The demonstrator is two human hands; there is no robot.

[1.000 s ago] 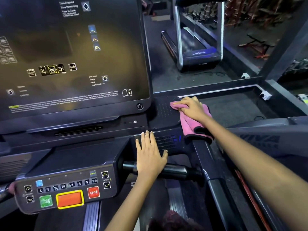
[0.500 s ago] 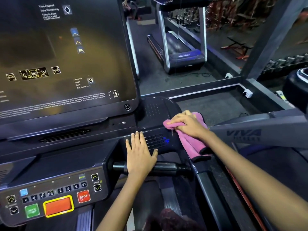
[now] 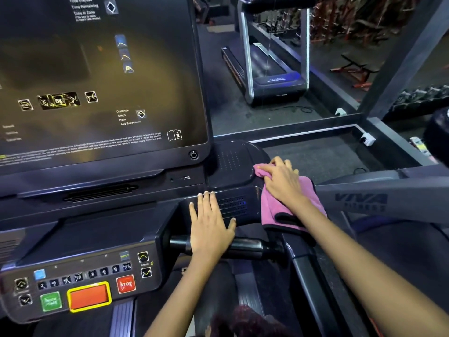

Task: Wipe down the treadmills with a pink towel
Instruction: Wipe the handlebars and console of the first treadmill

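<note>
Head view: right-hand fingers (image 3: 264, 169) curl round the bunched pink towel (image 3: 274, 210) at the treadmill console's (image 3: 233, 164) right corner, its tail draped over the edge. Left hand (image 3: 211, 227) rests flat, fingers released. Advice: spread cloth, press evenly along edge.

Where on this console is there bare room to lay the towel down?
Bare: the dotted speaker panel between screen and pink towel. Crowded: the vent panel, between left hand and right hand.

Plush pink towel (image 3: 272, 205), glossy plastic console (image 3: 233, 166)
</note>
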